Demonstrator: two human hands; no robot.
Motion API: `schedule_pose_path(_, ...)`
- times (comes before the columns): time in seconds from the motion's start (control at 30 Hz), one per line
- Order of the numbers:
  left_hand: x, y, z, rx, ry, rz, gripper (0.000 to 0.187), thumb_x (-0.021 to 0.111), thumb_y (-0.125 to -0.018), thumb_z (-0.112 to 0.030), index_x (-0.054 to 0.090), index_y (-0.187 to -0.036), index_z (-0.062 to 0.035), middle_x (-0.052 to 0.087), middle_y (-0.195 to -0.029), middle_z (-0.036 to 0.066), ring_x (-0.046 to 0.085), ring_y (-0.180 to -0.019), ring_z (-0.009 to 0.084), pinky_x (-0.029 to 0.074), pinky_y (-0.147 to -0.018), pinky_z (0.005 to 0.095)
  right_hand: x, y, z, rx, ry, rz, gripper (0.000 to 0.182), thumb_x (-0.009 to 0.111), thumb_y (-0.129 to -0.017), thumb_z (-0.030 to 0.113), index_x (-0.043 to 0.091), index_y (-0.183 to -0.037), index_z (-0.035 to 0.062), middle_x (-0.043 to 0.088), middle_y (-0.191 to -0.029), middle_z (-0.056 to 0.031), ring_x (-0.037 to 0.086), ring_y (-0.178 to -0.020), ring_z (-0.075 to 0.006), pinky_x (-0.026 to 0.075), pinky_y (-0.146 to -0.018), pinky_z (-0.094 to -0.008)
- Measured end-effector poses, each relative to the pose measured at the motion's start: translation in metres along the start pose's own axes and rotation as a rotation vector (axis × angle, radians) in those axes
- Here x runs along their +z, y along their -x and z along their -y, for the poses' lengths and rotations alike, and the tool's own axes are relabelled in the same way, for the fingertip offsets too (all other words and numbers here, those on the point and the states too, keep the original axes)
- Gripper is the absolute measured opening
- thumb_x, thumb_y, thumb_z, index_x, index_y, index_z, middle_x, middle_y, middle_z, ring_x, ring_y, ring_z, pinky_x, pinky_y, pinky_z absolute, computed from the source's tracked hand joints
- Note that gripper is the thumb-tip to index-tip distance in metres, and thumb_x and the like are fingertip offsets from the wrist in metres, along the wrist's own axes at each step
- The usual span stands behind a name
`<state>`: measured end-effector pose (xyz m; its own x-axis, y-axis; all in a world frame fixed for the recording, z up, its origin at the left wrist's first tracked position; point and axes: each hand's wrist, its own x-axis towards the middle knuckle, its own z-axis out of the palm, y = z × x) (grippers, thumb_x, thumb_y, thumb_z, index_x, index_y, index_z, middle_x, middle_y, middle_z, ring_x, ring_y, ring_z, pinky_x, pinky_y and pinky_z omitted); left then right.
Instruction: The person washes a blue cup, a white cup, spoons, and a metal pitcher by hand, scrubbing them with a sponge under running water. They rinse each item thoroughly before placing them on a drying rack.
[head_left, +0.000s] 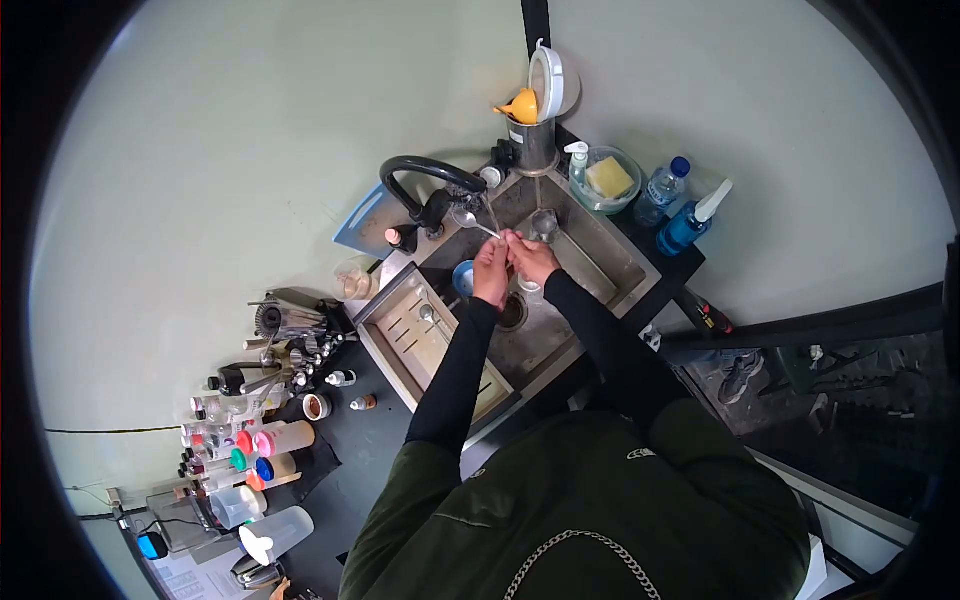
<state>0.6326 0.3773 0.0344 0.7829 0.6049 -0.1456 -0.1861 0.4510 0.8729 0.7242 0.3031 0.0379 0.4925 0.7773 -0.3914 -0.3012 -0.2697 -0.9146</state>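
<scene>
Both hands met over the sink [548, 345], their fingertips close together on the handle of the spoon [487, 229]. The left hand [491, 277] and right hand [533, 258] both appeared clamped on it; which bore more of it could not be told. The spoon's bowl pointed away from the person, just below the faucet [436, 168], apparently so that water reached the metal while the grip stayed at the handle end. A glass [543, 225] and a blue bowl [463, 278] stood within the sink, where drips would be caught. The slotted tray [398, 331] lay beside the basin, its slots presumably for drainage. The sponge [609, 178] sat in a clear tub [603, 207] at the right-hand edge, likely to contain its moisture within reach.
</scene>
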Motion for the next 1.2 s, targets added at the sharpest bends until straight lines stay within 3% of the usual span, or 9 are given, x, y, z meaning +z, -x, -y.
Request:
schedule_pose_path(0.27,-0.008,0.004,-0.005,0.233,-0.262,-0.168,0.024,0.046,-0.098,-0.019,0.056,-0.109,-0.0001,0.066,-0.103,0.009,0.061,-0.081,0.0108,0.051,-0.067,0.0233,-0.013,0.011,-0.002,0.002,-0.170,0.282,0.030,0.038,-0.100,0.032,0.051,-0.086,0.0084,0.039,-0.063,0.0043,0.034,-0.047,-0.0052,0.028,-0.040,-0.0223)
schedule_pose_path(0.37,-0.028,0.031,-0.022,0.229,-0.308,-0.353,0.025,0.045,-0.097,-0.016,0.055,-0.113,0.0002,0.067,-0.099,0.008,0.061,-0.078,0.0089,0.051,-0.063,0.0230,-0.056,-0.025,-0.063,0.120,-0.103,0.155,0.027,0.043,-0.097,0.030,0.057,-0.090,0.0077,0.053,-0.068,-0.0009,0.050,-0.052,-0.0120,0.040,-0.046,-0.0275)
schedule_pose_path(0.43,-0.053,0.059,-0.034,0.189,-0.451,-0.396,0.026,0.046,-0.097,-0.016,0.055,-0.114,0.0001,0.068,-0.098,0.008,0.061,-0.079,0.0093,0.052,-0.062,0.0231,-0.086,-0.057,-0.118,-0.124,0.514,-0.127,0.024,0.056,-0.088,0.029,0.060,-0.094,0.0064,0.065,-0.084,-0.0087,0.064,-0.075,-0.0235,0.050,-0.068,-0.0360)
schedule_pose_path(0.5,-0.080,0.094,-0.038,0.184,-0.554,-0.433,0.026,0.047,-0.097,-0.016,0.057,-0.114,0.0003,0.068,-0.096,0.008,0.063,-0.080,0.0106,0.052,-0.061,0.0234,-0.089,-0.048,-0.117,-0.092,0.635,-0.128,0.026,0.060,-0.083,0.029,0.061,-0.097,0.0071,0.066,-0.089,-0.0107,0.063,-0.085,-0.0259,0.049,-0.077,-0.0367)
schedule_pose_path(0.7,-0.131,0.191,-0.055,-0.036,-1.156,-0.652,0.025,0.057,-0.090,-0.017,0.062,-0.105,0.0018,0.068,-0.082,0.017,0.069,-0.072,0.0233,0.054,-0.063,0.0344,-0.067,-0.055,-0.109,0.066,1.191,0.210,0.080,0.080,-0.068,0.031,0.036,-0.131,0.0089,0.047,-0.132,-0.0183,0.049,-0.119,-0.0323,0.043,-0.097,-0.0411)
schedule_pose_path(0.8,-0.165,0.213,-0.023,-0.042,-1.199,-0.648,0.022,0.057,-0.088,-0.016,0.062,-0.102,0.0009,0.067,-0.084,0.018,0.068,-0.073,0.0297,0.053,-0.063,0.0378,-0.049,-0.061,-0.123,-0.052,1.288,0.182,0.085,0.080,-0.067,0.032,0.034,-0.134,0.0072,0.046,-0.134,-0.0171,0.048,-0.121,-0.0313,0.042,-0.098,-0.0401)
schedule_pose_path(1.13,-0.209,0.173,0.019,-0.156,-1.158,-0.654,0.019,0.058,-0.084,-0.016,0.060,-0.097,-0.0030,0.065,-0.086,0.021,0.062,-0.084,0.0393,0.049,-0.075,0.0453,-0.019,-0.069,-0.113,-0.347,0.893,0.030,0.080,0.079,-0.067,0.028,0.037,-0.132,0.0060,0.055,-0.121,-0.0208,0.055,-0.112,-0.0340,0.044,-0.093,-0.0403)
schedule_pose_path(1.17,-0.219,0.167,0.029,0.004,-1.226,-0.601,0.021,0.056,-0.087,-0.012,0.058,-0.102,0.0031,0.065,-0.079,0.016,0.066,-0.063,0.0205,0.055,-0.056,0.0314,-0.017,-0.063,-0.099,-0.354,0.797,0.010,0.081,0.079,-0.066,0.028,0.037,-0.131,0.0048,0.054,-0.122,-0.0219,0.053,-0.114,-0.0347,0.043,-0.095,-0.0402)
schedule_pose_path(1.2,-0.219,0.161,0.026,0.007,-1.226,-0.599,0.021,0.056,-0.087,-0.012,0.058,-0.102,0.0031,0.065,-0.079,0.016,0.066,-0.063,0.0205,0.055,-0.056,0.0314,-0.014,-0.056,-0.087,-0.361,0.701,-0.012,0.083,0.080,-0.065,0.028,0.037,-0.131,0.0037,0.053,-0.123,-0.0230,0.052,-0.115,-0.0354,0.042,-0.096,-0.0400)
